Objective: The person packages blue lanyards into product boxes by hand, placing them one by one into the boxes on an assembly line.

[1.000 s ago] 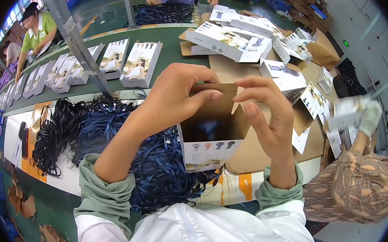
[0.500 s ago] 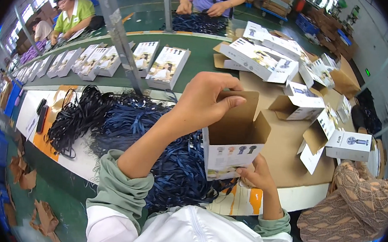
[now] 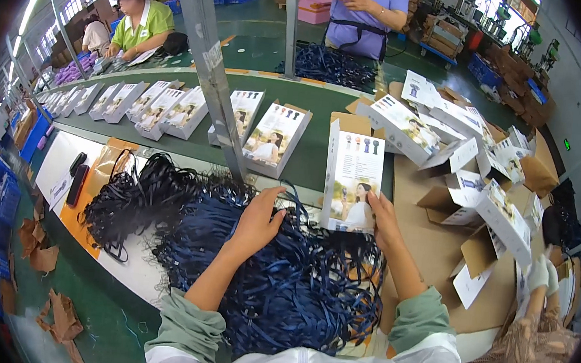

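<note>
Head view: the white box [image 3: 352, 166] partly hides the right hand [image 3: 387, 226].

Most fingers of the right hand [image 3: 385, 223] are hidden behind the white rectangular cardboard box [image 3: 353, 180], whose small print is too fine to read. A grey metal post [image 3: 212, 71] covers part of a white printed carton [image 3: 245, 110]. The upper edge cuts off the head of a purple-shirted co-worker [image 3: 362, 29]; at right, another co-worker's white-gloved hands [image 3: 539, 275] are blurred.

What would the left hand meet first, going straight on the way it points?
The left hand would probably meet loose strands of the dark blue strap pile first; depth there is unclear.
</note>
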Available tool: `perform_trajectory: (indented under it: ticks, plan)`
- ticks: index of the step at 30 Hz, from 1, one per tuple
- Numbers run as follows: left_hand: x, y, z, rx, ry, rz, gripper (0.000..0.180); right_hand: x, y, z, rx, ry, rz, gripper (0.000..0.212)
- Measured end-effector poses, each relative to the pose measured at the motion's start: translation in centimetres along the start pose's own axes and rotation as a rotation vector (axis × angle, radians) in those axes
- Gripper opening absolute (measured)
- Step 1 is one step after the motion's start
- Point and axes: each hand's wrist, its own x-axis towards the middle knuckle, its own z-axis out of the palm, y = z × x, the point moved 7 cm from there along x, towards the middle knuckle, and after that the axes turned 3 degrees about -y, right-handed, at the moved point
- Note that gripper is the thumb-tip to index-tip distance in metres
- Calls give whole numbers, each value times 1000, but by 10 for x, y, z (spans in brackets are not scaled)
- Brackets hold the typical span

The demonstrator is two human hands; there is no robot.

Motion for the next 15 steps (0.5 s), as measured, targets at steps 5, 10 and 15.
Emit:
perform_trajectory:
  ticks: [5,10,15]
  plan:
    - [50,-60,15,231,-71,-29,31,47,8,17,-57,13,-71,35]
    - [90,-73,-1,257,108,56,29,94,17,38,-13,0,22,35]
    - [64,-16,11,118,-212,93,34,156,22,55,14,7,-13,37]
